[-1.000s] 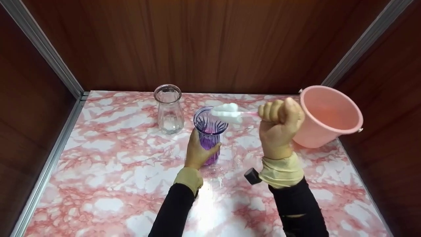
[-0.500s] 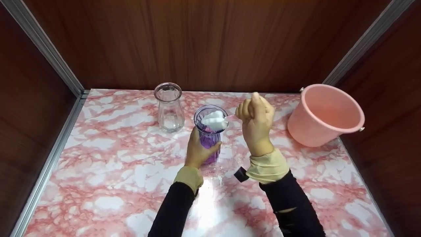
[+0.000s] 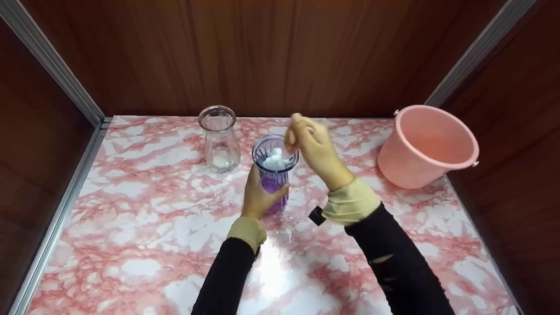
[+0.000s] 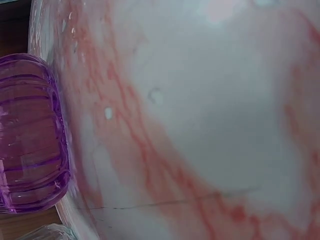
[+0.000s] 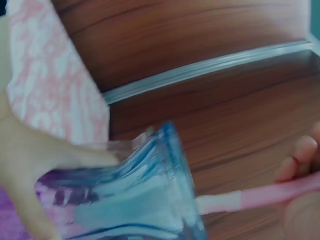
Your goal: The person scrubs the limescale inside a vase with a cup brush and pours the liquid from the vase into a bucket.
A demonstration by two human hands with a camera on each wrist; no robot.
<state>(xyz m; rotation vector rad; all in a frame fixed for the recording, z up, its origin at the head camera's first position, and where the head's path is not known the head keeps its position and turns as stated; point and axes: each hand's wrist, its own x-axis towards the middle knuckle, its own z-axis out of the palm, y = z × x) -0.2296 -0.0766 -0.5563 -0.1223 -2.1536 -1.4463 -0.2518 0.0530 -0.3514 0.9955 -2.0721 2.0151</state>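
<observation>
Purple glass marks the ribbed vase (image 3: 274,181) at the centre of the head view, held roughly upright above the pink-and-white marbled counter (image 3: 131,227); whether its base touches the surface cannot be told. The left hand (image 3: 259,197) grips the vase round its body, thumb on the near side. The right hand (image 3: 313,144) is raised just beside the rim, its fingers curled, while the white head of a brush (image 3: 275,162) sits inside the vase's mouth. A clear vase (image 3: 222,151) stands upright near the purple one, to its left; a pink bucket (image 3: 398,162) stands well apart, to the right. Black sleeves (image 3: 225,278) end in pale yellow cuffs (image 3: 354,201) (a small black block (image 3: 316,215) projects beside the right one). Brown wood-grain panels (image 3: 262,57) enclose the back and sides.

Left wrist view: the lower part of the purple vase enters at the left edge, appearing sideways, with clear droplets (image 4: 156,95) on the counter nearby.

Right wrist view (slightly blurred): the pink handle (image 5: 272,194) of the brush leaves the vase's mouth and crosses the right hand, held between its bent fingers and palm. The left hand wraps the vase's body below the flared rim.
</observation>
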